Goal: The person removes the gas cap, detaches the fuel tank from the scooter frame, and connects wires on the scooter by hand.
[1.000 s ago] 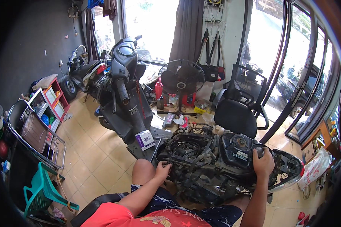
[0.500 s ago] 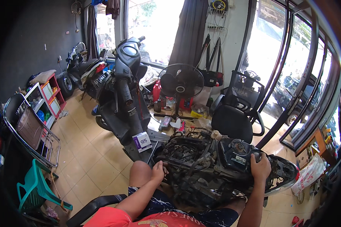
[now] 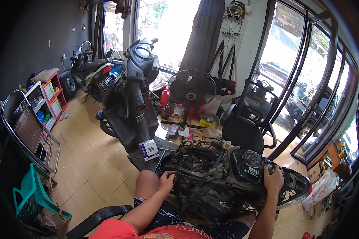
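Observation:
The stripped motor scooter body, with its frame, wiring and engine bared, lies across in front of my knees. My right hand is closed round a black rounded part just behind the black fuel tank. At the near left end of the frame, my left hand is closed by my knee, its fingertips close to the dark frame. What those fingers hold, if anything, is too small to make out. A white and purple box rests on the scooter's floorboard beyond my left hand.
The scooter's front section rises ahead. Past the frame stand a black fan and a black office chair. A green plastic chair and a folding chair are at left. A white plastic bag lies right.
The view has shifted slightly. My left hand's fingers have turned a little toward the frame; my right hand keeps its hold by the tank.

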